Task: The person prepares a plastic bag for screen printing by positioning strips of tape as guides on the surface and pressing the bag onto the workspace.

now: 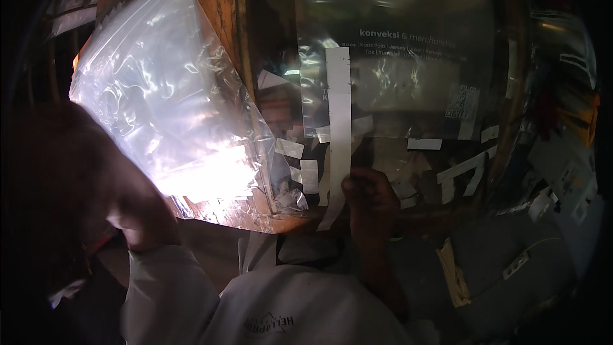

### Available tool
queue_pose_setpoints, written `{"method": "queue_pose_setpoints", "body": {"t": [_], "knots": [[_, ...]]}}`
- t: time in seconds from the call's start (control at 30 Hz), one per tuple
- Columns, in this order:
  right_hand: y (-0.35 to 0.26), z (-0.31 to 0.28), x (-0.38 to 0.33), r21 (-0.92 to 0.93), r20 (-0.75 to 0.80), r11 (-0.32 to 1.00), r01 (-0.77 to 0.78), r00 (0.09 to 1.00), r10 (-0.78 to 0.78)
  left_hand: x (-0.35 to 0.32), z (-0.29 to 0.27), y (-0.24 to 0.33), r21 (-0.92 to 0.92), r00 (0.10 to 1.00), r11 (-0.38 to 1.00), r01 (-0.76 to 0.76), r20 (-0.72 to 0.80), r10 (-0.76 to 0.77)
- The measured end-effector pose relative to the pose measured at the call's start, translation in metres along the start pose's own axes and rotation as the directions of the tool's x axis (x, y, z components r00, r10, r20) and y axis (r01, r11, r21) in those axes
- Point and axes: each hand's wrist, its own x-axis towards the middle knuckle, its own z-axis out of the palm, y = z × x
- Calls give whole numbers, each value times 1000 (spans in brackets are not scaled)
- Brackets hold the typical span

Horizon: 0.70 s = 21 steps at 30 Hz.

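My right hand (371,199) is closed at the near edge of the glass-topped table, thumb and fingers pinching the side of a long white strip (340,121). Small tick marks run along the strip's upper edge, and its lower end bends over the table edge. The strip's far part lies across a clear printed plastic bag (408,89) spread on the glass. At the left, my left hand (76,160) is a large dark, blurred shape close to the camera, beside a stack of clear plastic bags (159,83). Its fingers cannot be made out.
Strong light glares off the stack's near end. Several white tape pieces (309,176) stick to the glass, and a crumpled clear scrap (291,200) lies near the wooden frame (300,222). Below right, a cream folded bundle (453,273) and a power strip (516,264) lie on the floor.
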Motion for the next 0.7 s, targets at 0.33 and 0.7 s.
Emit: {"method": "queue_pose_setpoints", "body": {"t": [0.33,0.7], "knots": [[-1,4,-1,-1,-24,999,-33,999,33,-78,67,144,-439,784,859,263,616,74],[3,4,-2,-21,-24,999,-24,999,24,-108,82,145,-443,785,854,275,616,67]]}}
